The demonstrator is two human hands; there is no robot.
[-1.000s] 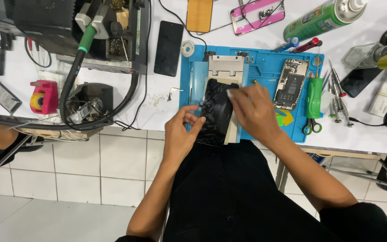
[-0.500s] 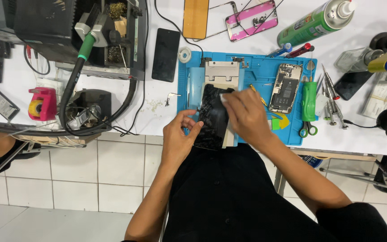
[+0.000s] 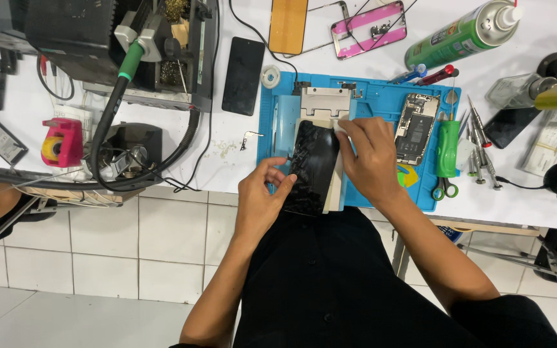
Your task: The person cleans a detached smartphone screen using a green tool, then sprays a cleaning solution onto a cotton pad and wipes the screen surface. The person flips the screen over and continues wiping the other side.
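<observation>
Right hand (image 3: 372,161) slid up; left hand (image 3: 262,200) steadies screen (image 3: 314,167).

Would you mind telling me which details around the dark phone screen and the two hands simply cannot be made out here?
- Head view: what the right hand pinches; only a small white bit shows past the fingers.
- Head view: whether the dark screen is cracked; glare and small size blur it.
- Head view: the left hand covers the screen's lower left edge.
- Head view: the green spray can is cut off by the top edge.
</observation>
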